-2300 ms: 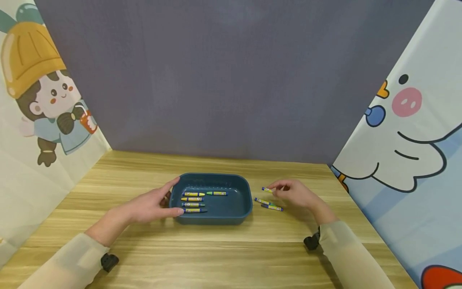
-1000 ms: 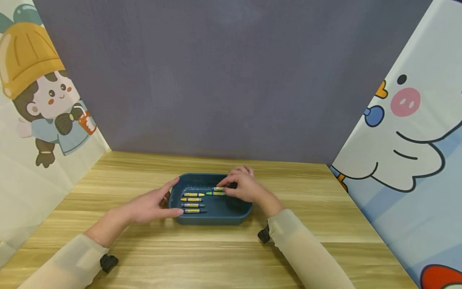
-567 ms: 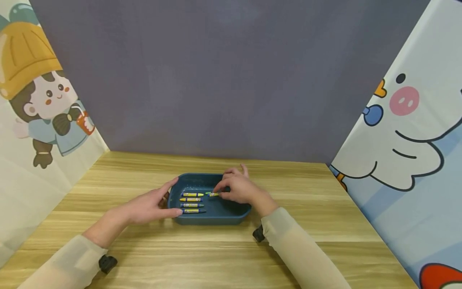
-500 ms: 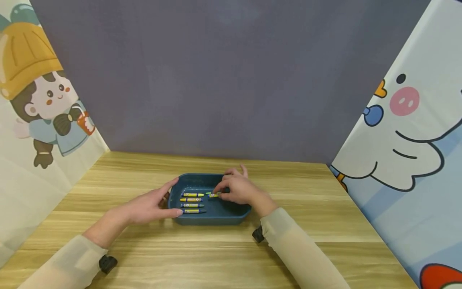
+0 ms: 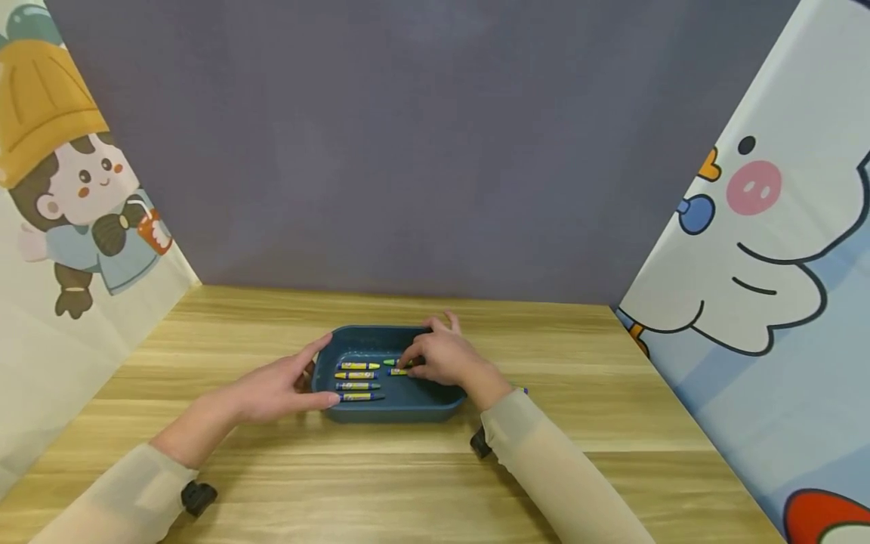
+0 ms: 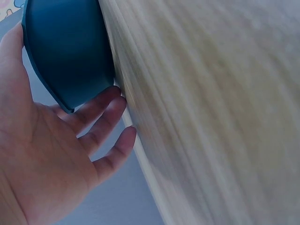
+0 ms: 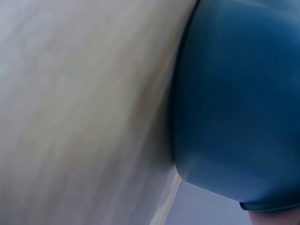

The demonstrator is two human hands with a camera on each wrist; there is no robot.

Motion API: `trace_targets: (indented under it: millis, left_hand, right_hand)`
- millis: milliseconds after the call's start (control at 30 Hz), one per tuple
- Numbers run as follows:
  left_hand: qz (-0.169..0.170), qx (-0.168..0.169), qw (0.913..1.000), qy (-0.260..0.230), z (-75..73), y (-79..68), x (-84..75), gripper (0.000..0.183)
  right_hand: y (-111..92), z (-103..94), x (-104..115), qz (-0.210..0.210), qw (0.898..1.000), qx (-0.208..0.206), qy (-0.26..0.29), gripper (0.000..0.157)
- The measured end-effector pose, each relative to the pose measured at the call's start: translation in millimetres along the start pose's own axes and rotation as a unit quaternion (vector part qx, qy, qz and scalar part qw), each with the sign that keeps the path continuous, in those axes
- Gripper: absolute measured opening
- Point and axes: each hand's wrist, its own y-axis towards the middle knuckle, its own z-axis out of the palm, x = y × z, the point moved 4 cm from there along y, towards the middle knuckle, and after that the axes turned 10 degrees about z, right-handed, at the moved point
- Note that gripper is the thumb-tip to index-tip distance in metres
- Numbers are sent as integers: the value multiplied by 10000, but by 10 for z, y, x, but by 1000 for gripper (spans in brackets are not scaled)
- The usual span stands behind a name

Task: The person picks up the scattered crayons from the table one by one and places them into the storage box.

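A dark blue plastic box [image 5: 401,415] stands on the table, several crayons in yellow-and-blue wrappers inside it. My left hand [image 5: 275,385] holds the box's left end, thumb over the front side; in the left wrist view its fingers [image 6: 108,119] curve beside the end wall. My right hand [image 5: 445,357] reaches into the box and pinches a crayon [image 5: 397,372] just in front of a green crayon [image 5: 390,363]. To the left lie a column of crayons, among them a yellow one [image 5: 359,366] and a dark one [image 5: 360,397]. The right wrist view mostly shows the box's outer wall.
The box rests on a wood-grain table [image 5: 326,483]. Right of it, a crayon end [image 5: 522,390] shows from behind my right sleeve [image 5: 557,461]. A grey panel [image 5: 408,151] rises behind the table, with cartoon-printed sheets [image 5: 734,302] at both sides.
My right hand has brought a crayon from the table at the right into the box and lowered it in front of the green one. My left hand has stayed on the box.
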Motion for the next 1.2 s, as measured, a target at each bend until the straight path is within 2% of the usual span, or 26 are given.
trace_targets:
  millis: [233,433,567,667,800,900,1033,1200]
  left_hand:
    - [-6,-62,9999,81,6,-24,35,115]
    - [-24,-30,10000,-1,19,-29,36,115]
    - [-10,-18,10000,-11,30,-32,32,115]
    - [2,8,10000,-32,37,-31,29,114]
    - [-4,3,10000,-61,30,-23,14,115]
    - [-13,-23,10000,-25,12,-20,3,115]
    - [-28,-53,10000,65,-4,-15,5,115]
    - [-15,-57,10000,41,-5,-15,24,115]
  right_hand:
    - [26,14,13,41,9999,20,117,18]
    - [27,12,-47,187,9947,-91,1007,18]
    - [-1,-56,-117,148,9835,-190,1791,19]
    - [-55,-151,-202,134,9715,-402,2331,21]
    - [-177,-278,-380,437,9485,-580,3082,24]
    - [-308,-352,-539,728,9309,-562,3534,26]
    - [-495,-379,-777,953,9225,-571,3696,26]
    - [-718,-305,-1056,1216,9254,-360,3571,27]
